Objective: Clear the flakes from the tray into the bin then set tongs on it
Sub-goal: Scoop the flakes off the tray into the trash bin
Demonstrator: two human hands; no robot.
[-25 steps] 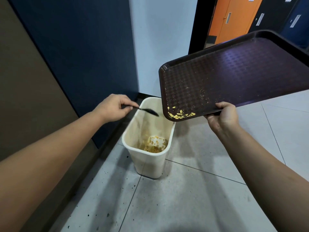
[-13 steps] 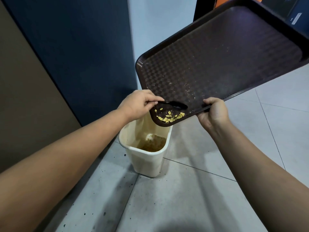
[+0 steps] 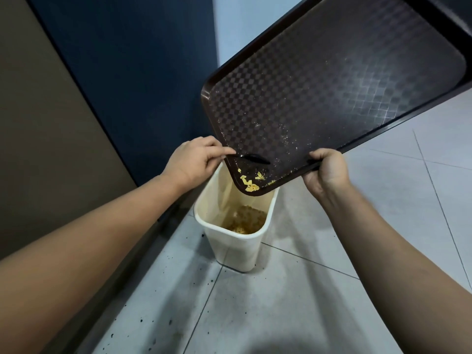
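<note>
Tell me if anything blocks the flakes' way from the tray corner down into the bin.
Nothing visible does. The flakes lie in the tray's lowest corner, which hangs over the open bin. The black utensil in the left hand sits above them, not below.

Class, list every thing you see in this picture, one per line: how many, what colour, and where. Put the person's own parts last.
tray: one, dark brown, tilted with its low corner over the bin
flakes: a few, yellow, in the tray's low corner
tongs: one, black, tip lying on the tray above the flakes
bin: one, cream, on the floor by the wall, brownish scraps inside
floor: pale grey tiles, dark specks
wall panels: navy and brown, left
left hand: one, pinches the tongs
right hand: one, holds the tray's near edge
</note>
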